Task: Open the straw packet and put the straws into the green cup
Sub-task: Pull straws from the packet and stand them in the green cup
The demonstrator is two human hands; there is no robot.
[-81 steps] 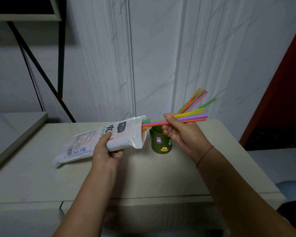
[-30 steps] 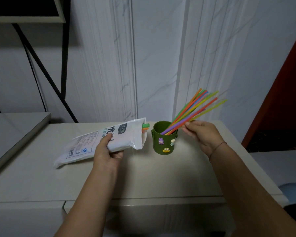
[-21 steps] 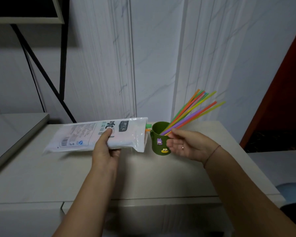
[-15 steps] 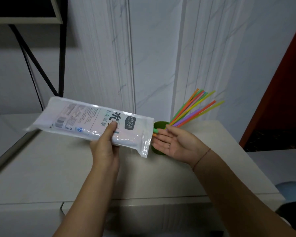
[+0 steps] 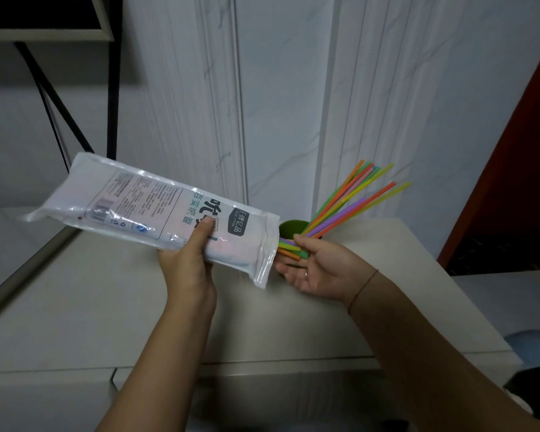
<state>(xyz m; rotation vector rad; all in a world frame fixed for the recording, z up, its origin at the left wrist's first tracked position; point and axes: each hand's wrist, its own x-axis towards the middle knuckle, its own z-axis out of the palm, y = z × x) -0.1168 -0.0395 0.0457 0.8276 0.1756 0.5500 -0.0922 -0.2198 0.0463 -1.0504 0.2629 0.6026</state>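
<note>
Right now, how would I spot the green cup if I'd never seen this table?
Look at the pale table by the white wall. Near its back edge, just past the straw packet's open end, sits the green cup. It alone has bright straws fanning out of it.

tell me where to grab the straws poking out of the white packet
I'd pinch the exposed ends of the coloured plastic straws just outside the white plastic packet's mouth, coming from the right, along their length. The left hand holds the packet tilted mouth-down, so they point at the open right hand: thumb over, fingers under.
</note>
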